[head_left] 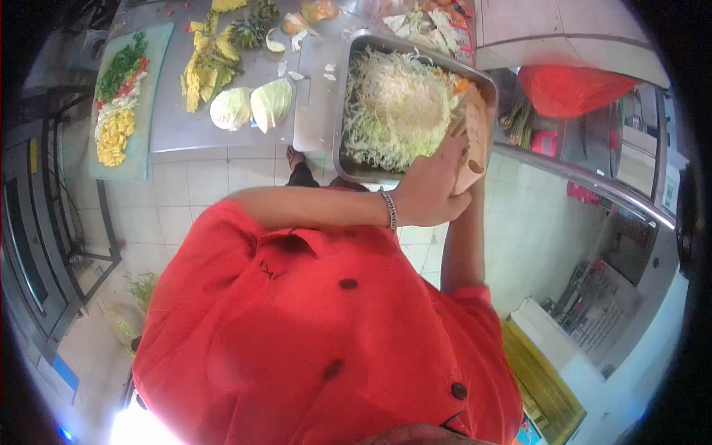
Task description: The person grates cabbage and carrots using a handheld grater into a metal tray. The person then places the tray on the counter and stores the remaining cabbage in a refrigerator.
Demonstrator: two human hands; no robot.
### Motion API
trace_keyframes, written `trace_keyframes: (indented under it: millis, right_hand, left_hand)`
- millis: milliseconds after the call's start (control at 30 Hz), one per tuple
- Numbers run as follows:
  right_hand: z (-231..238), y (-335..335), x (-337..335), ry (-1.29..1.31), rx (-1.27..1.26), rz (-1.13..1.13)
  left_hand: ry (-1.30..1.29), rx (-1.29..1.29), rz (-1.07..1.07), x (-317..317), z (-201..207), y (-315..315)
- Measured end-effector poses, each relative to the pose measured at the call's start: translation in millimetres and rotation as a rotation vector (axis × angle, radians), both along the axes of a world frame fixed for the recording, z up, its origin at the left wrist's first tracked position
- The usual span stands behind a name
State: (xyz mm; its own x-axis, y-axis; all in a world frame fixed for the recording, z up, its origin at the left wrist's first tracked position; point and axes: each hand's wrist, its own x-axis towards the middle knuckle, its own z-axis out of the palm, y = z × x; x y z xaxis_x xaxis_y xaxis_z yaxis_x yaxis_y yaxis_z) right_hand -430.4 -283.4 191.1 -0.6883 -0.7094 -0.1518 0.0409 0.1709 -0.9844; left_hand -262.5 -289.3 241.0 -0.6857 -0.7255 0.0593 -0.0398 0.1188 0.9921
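Observation:
My left arm, with a chain bracelet at the wrist, reaches across to the right. My left hand (434,182) is closed around the lower end of a beige tube (475,152) with a hollow end, like a cardboard roll. The tube lies over the right side of a deep metal tray (343,111). Inside the tray is a heap of shredded cabbage (393,104), with something orange at its far right. My right forearm (463,248) comes up behind the tube. The right hand is mostly hidden, so its fingers cannot be made out.
Left of the tray, a metal table (167,119) carries two cabbage pieces (251,107), yellow pineapple pieces (208,67) and scraps. A glass-like board (141,159) at its left end holds chopped herbs and diced vegetables. A red bag (575,89) hangs over the right-hand shelf.

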Motion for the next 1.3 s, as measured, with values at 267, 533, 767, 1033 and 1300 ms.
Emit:
trace_keyframes:
  millis: [267, 533, 767, 1033, 1300]
  right_hand:
    - [1.6, 1.1, 4.8, 0.012, -0.018, 0.004]
    - [-0.3, -4.4, 8.5, -0.006, -0.011, 0.018]
    - [-2.7, -36.2, 3.5, -0.031, -0.037, 0.049]
    - [-29.0, -88.6, -48.8, -0.340, -0.022, 0.157]
    - [-105.9, -231.2, -154.3, -0.356, -0.127, 0.127]
  left_hand:
    - [0.015, 0.036, 0.030, -0.6, 0.5, -3.6]
    - [-0.041, 0.057, 0.004, 8.0, 5.6, -7.1]
    - [-0.016, 0.072, 0.008, 15.0, 5.8, -19.9]
    - [-0.072, 0.169, -0.054, 42.6, 35.9, -55.7]
    - [0.111, 0.266, 0.267, 68.3, 32.7, -98.2]
